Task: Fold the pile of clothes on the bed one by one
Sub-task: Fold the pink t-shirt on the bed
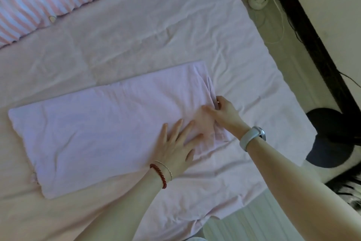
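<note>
A pale pink garment lies folded into a long flat strip across the pink bed sheet. My left hand presses flat on the garment near its right end, fingers spread. My right hand, with a white watch on the wrist, pinches the garment's right edge between thumb and fingers. No other clothes show on the bed.
A pink-and-white striped duvet is bunched along the far left of the bed. Past the bed's right edge are the floor, a white power strip with cables, and a dark round object.
</note>
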A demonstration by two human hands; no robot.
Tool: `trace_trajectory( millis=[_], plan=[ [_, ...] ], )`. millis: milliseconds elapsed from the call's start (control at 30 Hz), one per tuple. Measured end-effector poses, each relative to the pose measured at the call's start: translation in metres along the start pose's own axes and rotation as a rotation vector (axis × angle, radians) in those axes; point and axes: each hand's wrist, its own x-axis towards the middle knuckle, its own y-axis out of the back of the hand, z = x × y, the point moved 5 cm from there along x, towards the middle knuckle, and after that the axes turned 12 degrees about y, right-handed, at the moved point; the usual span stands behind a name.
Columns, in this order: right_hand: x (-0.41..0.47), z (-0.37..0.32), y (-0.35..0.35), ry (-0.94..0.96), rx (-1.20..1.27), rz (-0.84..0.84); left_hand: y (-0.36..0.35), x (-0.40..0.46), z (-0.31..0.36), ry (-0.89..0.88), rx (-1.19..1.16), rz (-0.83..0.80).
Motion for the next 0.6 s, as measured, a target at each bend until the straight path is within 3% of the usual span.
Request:
trace_trajectory(
  millis=[67,333,500,600],
  plan=[
    [-0.007,-0.005,-0.002,0.031,0.015,0.027,0.005,-0.01,-0.014,0.053,-0.073,0.024],
    [-0.054,-0.07,-0.028,0.308,-0.067,0.112,0.027,-0.073,-0.105,0.544,-0.393,0.024],
    [-0.085,-0.145,-0.1,0.417,-0.011,-0.038,0.06,-0.123,-0.174,0.799,-0.676,0.189],
    [-0.099,-0.181,-0.17,0.466,-0.02,-0.187,0.069,-0.16,-0.22,1.076,-1.047,0.302]
  ],
)
